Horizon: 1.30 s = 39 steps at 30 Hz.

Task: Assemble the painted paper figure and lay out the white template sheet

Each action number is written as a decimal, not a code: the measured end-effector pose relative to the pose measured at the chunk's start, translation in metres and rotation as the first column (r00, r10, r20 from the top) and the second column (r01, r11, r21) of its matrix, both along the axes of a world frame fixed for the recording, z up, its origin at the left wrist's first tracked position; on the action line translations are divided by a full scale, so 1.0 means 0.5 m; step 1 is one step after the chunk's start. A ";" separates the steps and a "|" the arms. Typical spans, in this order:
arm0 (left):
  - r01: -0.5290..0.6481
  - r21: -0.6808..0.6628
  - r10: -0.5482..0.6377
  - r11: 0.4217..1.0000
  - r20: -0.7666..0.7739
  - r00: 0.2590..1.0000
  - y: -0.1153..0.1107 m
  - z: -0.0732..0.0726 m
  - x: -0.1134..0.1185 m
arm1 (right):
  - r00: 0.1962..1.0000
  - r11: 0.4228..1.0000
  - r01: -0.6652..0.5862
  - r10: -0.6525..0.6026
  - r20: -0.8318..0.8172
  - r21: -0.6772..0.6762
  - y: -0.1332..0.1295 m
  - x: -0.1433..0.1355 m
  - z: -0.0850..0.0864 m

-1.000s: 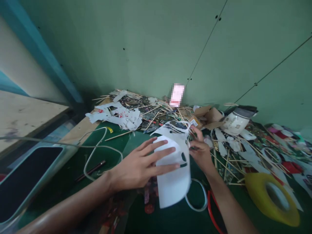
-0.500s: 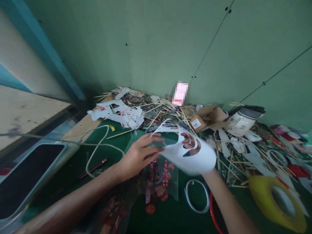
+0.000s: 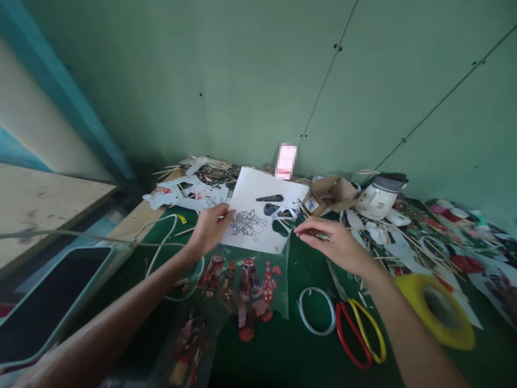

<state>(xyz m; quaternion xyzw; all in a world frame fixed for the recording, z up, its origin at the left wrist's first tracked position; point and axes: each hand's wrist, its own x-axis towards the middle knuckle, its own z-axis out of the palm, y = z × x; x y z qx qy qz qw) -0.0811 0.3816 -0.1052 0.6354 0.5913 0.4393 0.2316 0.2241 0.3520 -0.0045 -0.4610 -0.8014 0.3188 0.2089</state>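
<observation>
A white sheet of paper [image 3: 254, 186] with cut-out holes and a printed line drawing is held up over the green table. My left hand [image 3: 212, 229] pinches its left edge between thumb and fingers. At the sheet's right side, my right hand [image 3: 333, 242] has its fingers drawn together, the tips at a thin paper strip beside a cut-out. Below the sheet lies a clear plastic bag [image 3: 283, 291] with red patterned pieces in it. Scissors [image 3: 353, 328] with one red and one yellow handle lie under my right forearm, beside a white coiled band [image 3: 317, 311].
Paper scraps [image 3: 194, 191] and thin sticks pile up along the wall. An open cardboard box [image 3: 333, 194], a white jug [image 3: 379, 199] and a yellow tape roll [image 3: 436, 310] stand or lie to the right. At left are a dark-screened device [image 3: 48, 302] and a pale cable [image 3: 157, 245].
The paper, curled and blurred before, is now spread flatter with its drawing showing. My right hand has come from behind it to its right side. The scissors now show fully.
</observation>
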 end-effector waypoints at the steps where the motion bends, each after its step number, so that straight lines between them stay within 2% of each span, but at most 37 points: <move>1: -0.028 0.011 0.028 1.000 -0.030 0.999 0.005 -0.009 -0.005 | 0.995 1.000 -0.002 0.001 0.098 0.010 -0.009 0.014 0.009; 3: -0.064 0.017 0.065 0.998 -0.054 0.996 0.006 -0.023 -0.012 | 0.968 0.998 0.018 -0.032 0.249 0.056 -0.043 0.045 0.009; 5: -0.087 0.027 0.089 0.996 -0.073 0.993 0.001 -0.029 -0.017 | 0.932 0.992 0.052 -0.090 0.352 0.115 -0.099 0.072 -0.017; 8: -0.085 0.045 0.088 0.995 -0.073 0.993 -0.010 -0.030 -0.020 | 0.876 0.971 0.063 -0.165 0.453 0.232 -0.203 0.098 -0.099; 11: -0.030 0.026 0.030 0.999 -0.012 0.999 -0.018 -0.027 -0.020 | 0.823 0.895 0.039 -0.281 0.494 0.445 -0.285 0.111 -0.186; 13: -0.005 0.004 0.005 1.000 0.048 0.999 -0.021 -0.024 -0.019 | 0.804 0.849 0.027 -0.332 0.493 0.528 -0.310 0.122 -0.224; 16: 0.028 -0.016 -0.027 0.999 0.080 0.996 -0.025 -0.020 -0.017 | 0.798 0.791 0.029 -0.387 0.462 0.611 -0.315 0.146 -0.248; 19: 0.118 -0.090 -0.123 0.989 -0.058 0.991 -0.030 -0.017 -0.015 | 0.807 0.771 0.016 -0.386 0.447 0.637 -0.305 0.183 -0.251; 23: 0.166 -0.201 -0.227 0.965 -0.333 0.915 -0.035 -0.008 -0.019 | 0.856 0.784 -0.046 -0.288 0.429 0.619 -0.286 0.232 -0.243; 25: 0.134 -0.242 -0.228 0.961 -0.417 0.880 -0.037 0.000 -0.023 | 0.872 0.784 -0.062 -0.258 0.415 0.618 -0.272 0.247 -0.235; 27: 0.050 -0.253 -0.177 0.966 -0.509 0.842 -0.038 0.008 -0.028 | 0.868 0.777 -0.070 -0.262 0.423 0.625 -0.259 0.251 -0.225; 29: -0.036 -0.225 -0.107 0.974 -0.592 0.799 -0.038 0.014 -0.035 | 0.854 0.768 -0.051 -0.297 0.426 0.638 -0.249 0.245 -0.213; 30: -0.035 -0.190 -0.091 0.981 -0.614 0.784 -0.038 0.016 -0.037 | 0.852 0.764 -0.029 -0.318 0.417 0.644 -0.246 0.239 -0.206; 31: 0.006 -0.141 -0.093 0.990 -0.622 0.777 -0.037 0.016 -0.040 | 0.852 0.765 -0.002 -0.336 0.401 0.645 -0.245 0.229 -0.197; 33: 0.187 -0.027 -0.164 0.982 -0.615 0.771 -0.037 0.011 -0.042 | 0.867 0.777 0.051 -0.346 0.359 0.627 -0.243 0.199 -0.179; 35: 0.375 0.036 -0.273 0.926 -0.624 0.733 -0.039 0.001 -0.042 | 0.893 0.802 0.082 -0.323 0.314 0.592 -0.240 0.153 -0.158; 37: 0.482 0.009 -0.365 0.876 -0.639 0.676 -0.043 -0.012 -0.040 | 0.921 0.839 0.098 -0.280 0.271 0.536 -0.227 0.091 -0.138; 39: 0.523 -0.030 -0.417 0.852 -0.642 0.643 -0.049 -0.026 -0.038 | 0.950 0.887 0.070 -0.199 0.241 0.456 -0.199 0.019 -0.125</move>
